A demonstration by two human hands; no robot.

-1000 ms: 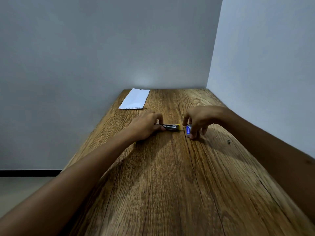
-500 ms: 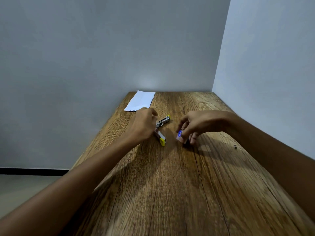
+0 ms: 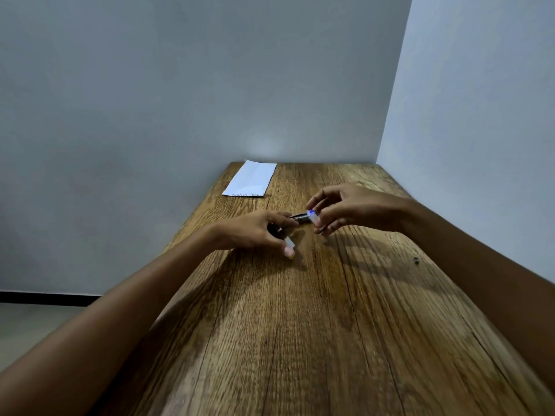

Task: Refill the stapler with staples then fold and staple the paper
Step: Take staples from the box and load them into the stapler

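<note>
Stapler: your left hand (image 3: pixel 255 232) holds the stapler (image 3: pixel 295 218) near the table's middle, swung open; one arm points to 2 o'clock, the other to 5 o'clock under your thumb.
Left fingers: curled over the hinge, thumb pressed on the lower arm's pale tip (image 3: pixel 289 243).
Staple box: your right hand (image 3: pixel 339 210) pinches a small white-and-blue box (image 3: pixel 313 216) just beside the upper arm's tip; touching or not, you cannot tell.
Right fingers: thumb and forefinger closed on the box, the rest loosely curved.
Paper: one folded white sheet (image 3: pixel 250 179) at 11 o'clock, well apart from your hands, by the far left corner.
Edges: the wooden table (image 3: pixel 300 340) meets walls at 12 and 3 o'clock; its left edge is open to the floor.
Open room: bare wood from your hands toward 6 o'clock.
Stray bit: one small dark object (image 3: pixel 416 260) at 3 o'clock near the right wall, too small to identify.
Count: one stapler, one box, one sheet, two hands.
</note>
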